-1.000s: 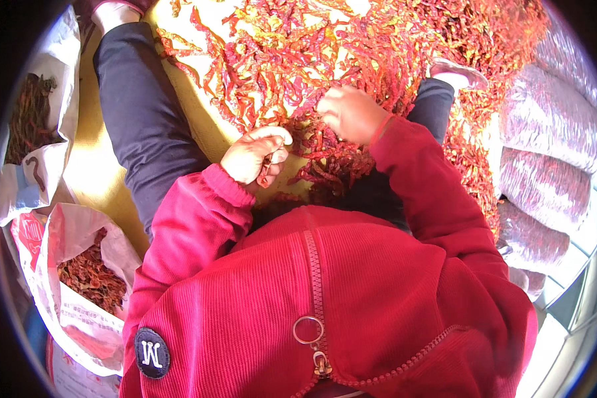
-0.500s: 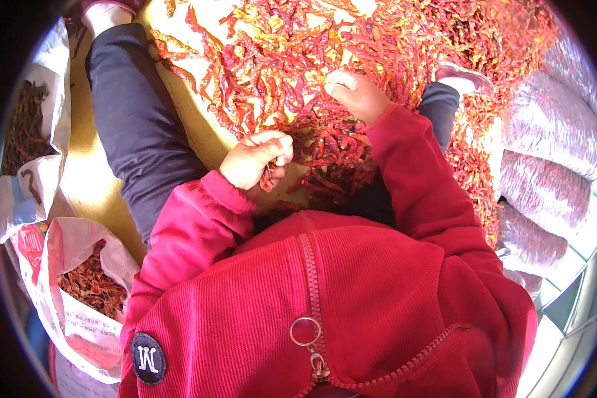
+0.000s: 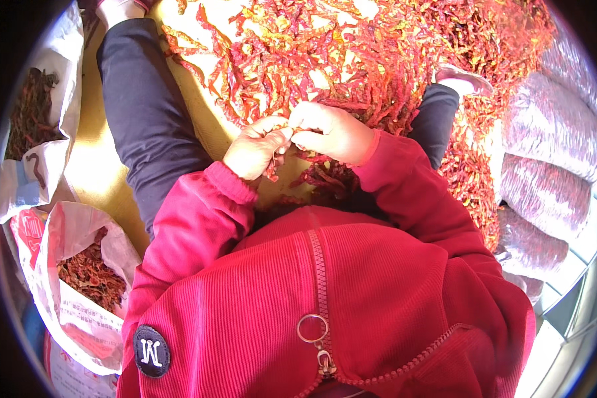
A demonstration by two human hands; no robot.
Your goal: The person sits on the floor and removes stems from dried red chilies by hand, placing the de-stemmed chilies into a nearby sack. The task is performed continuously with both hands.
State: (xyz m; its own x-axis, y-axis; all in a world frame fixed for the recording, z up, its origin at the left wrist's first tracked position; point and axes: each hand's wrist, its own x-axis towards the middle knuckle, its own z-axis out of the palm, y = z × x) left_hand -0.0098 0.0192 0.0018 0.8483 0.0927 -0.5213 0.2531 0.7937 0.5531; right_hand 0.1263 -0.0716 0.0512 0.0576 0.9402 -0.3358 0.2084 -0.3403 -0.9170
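Observation:
Both my hands meet in front of my body, over the near edge of a wide spread of dried red chili peppers (image 3: 385,79). My left hand (image 3: 255,149) is closed around a dried chili pepper (image 3: 272,169), whose dark red end pokes out below the fingers. My right hand (image 3: 331,132) pinches at the fingertips of the left, and a small bit of chili seems to show between them. How much each hand holds is partly hidden by the fingers. A darker clump of chilies (image 3: 331,178) lies just under my right hand.
At my left stand an open white sack (image 3: 79,331) with reddish chili pieces and another sack (image 3: 63,119) with darker, brownish ones. Filled clear plastic bags (image 3: 557,126) are stacked at the right by pale tiles (image 3: 567,278). My legs stretch out on the yellow surface (image 3: 99,192).
My right hand has moved from over the chilies back toward me and left, and now meets my left hand. The left hand stays nearly in place, still holding a chili.

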